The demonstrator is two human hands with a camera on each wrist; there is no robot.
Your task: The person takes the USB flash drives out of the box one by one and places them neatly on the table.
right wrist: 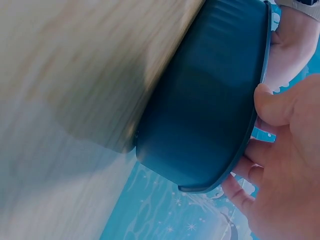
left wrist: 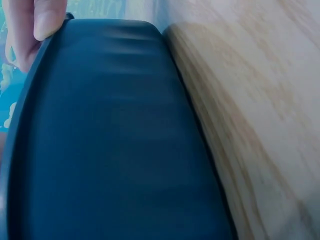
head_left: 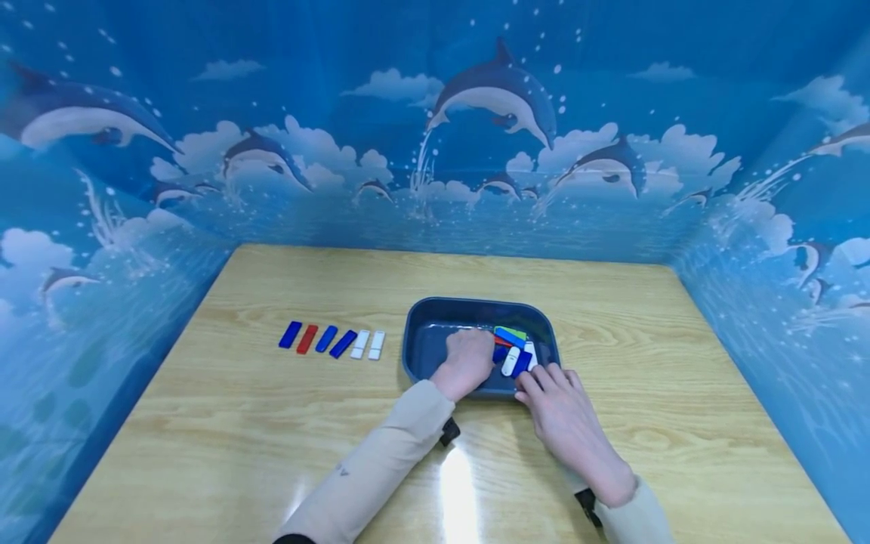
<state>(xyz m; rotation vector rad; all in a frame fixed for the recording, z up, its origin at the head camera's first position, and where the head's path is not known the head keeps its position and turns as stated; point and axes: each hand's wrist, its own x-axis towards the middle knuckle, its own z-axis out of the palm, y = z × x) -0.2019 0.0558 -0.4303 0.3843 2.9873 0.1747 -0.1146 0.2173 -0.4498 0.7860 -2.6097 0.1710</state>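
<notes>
A dark blue tray [head_left: 424, 313] stands on the table. In its right half lie small oblong pieces that look like USB sticks, among them a white stick [head_left: 510, 362], a blue stick [head_left: 521, 365] and a green stick [head_left: 514, 332]. My left hand [head_left: 469, 355] reaches down into the tray, just left of the pile, its fingertips hidden. My right hand [head_left: 564, 408] grips the tray's front right rim; in the right wrist view its thumb [right wrist: 272, 107] lies against the rim and its fingers curve round it.
Left of the tray a row of similar sticks lies on the wooden table [head_left: 204, 423]: a dark blue stick [head_left: 290, 335], a red stick [head_left: 307, 339], two more blue ones and two white ones. A dolphin-print curtain [head_left: 408, 204] encloses the back and sides.
</notes>
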